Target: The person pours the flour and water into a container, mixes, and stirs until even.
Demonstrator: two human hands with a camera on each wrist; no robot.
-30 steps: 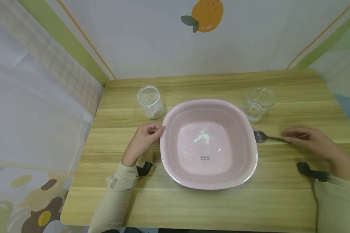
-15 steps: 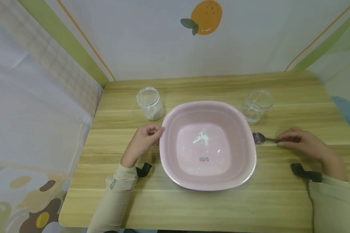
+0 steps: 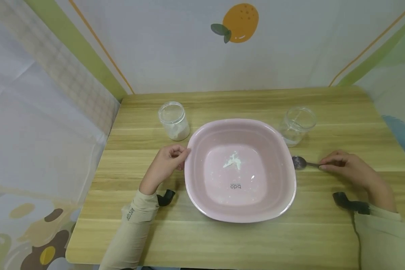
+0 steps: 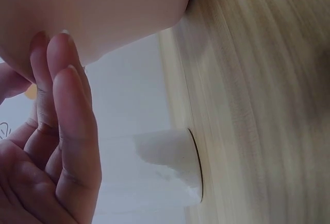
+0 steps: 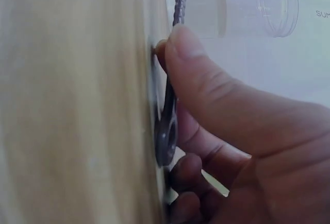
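A pink basin [image 3: 219, 213] stands mid-table with a small heap of white powder [image 3: 233, 161] and scattered specks on its bottom. My left hand [image 3: 163, 163] pinches the basin's left rim, thumb on top; in the left wrist view its fingers [image 4: 75, 110] lie under the rim against the outer wall. To the right of the basin lies a dark metal spoon [image 3: 299, 162], its bowl close to the basin's side. My right hand [image 3: 352, 170] pinches the spoon's handle [image 5: 169, 98] between thumb and forefinger, low over the wood, with the looped handle end beneath the palm.
A clear jar [image 3: 174, 122] partly filled with white powder stands behind the left hand. Behind the basin's right side is another clear jar [image 3: 297, 125] with a little at its bottom. Black wrist mounts [image 3: 350, 203] stick out from both sleeves above the wooden table [image 3: 222, 243].
My right hand has moved left along the spoon from its handle end and now pinches the handle. The left hand stays on the basin's rim.
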